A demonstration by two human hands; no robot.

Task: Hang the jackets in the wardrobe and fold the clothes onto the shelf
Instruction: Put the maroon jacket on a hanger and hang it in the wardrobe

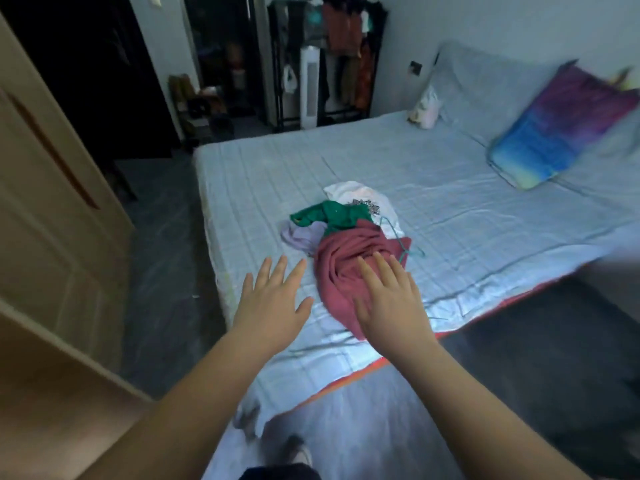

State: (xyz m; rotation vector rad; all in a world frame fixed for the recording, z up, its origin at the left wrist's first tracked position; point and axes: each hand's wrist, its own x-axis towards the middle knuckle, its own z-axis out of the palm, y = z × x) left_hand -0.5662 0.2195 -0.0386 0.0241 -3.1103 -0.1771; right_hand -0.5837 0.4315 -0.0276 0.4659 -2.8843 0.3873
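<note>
Both hands out over the bed, reaching for the clothes pile.

Wardrobe door (52, 188) at left; left hand (273, 299) spread flat above the bed (450, 216), grip holding nothing; right hand (391, 299), fingers straight, over the near red garment (346, 265); green garment (332, 214) and white garment (360, 194) lie farther; colourful pillow (557, 133) far right.

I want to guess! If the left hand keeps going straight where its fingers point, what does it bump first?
Probably the lilac cloth at the pile's near edge; the left hand is open over bare sheet, though depth is unclear.
</note>
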